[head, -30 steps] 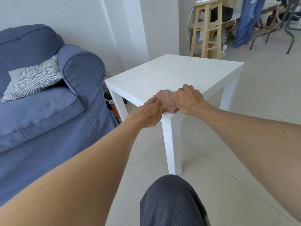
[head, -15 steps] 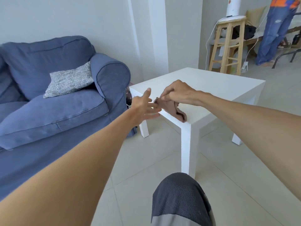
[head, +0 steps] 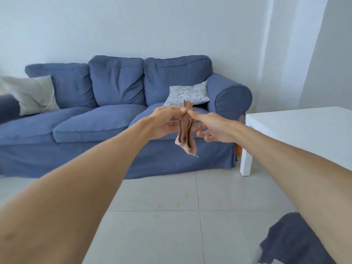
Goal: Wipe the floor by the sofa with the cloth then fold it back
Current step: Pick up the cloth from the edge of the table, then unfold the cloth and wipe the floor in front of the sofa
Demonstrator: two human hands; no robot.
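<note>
A small brown cloth (head: 186, 133) hangs in the air in front of the blue sofa (head: 118, 119), bunched into vertical folds. My left hand (head: 165, 122) pinches its top edge between thumb and fingers. My right hand (head: 211, 128) touches the same top edge with thumb and forefinger, its other fingers spread beside the cloth. The pale tiled floor (head: 171, 210) stretches below, between me and the sofa.
A white side table (head: 297, 130) stands to the right, beside the sofa's arm. A patterned cushion (head: 188, 96) and a grey cushion (head: 32, 94) lie on the sofa. My knee in dark fabric (head: 293, 242) shows at the lower right.
The cloth has come off the white table and now hangs in the air, held by both hands. The view has swung left from the table to face the sofa.
</note>
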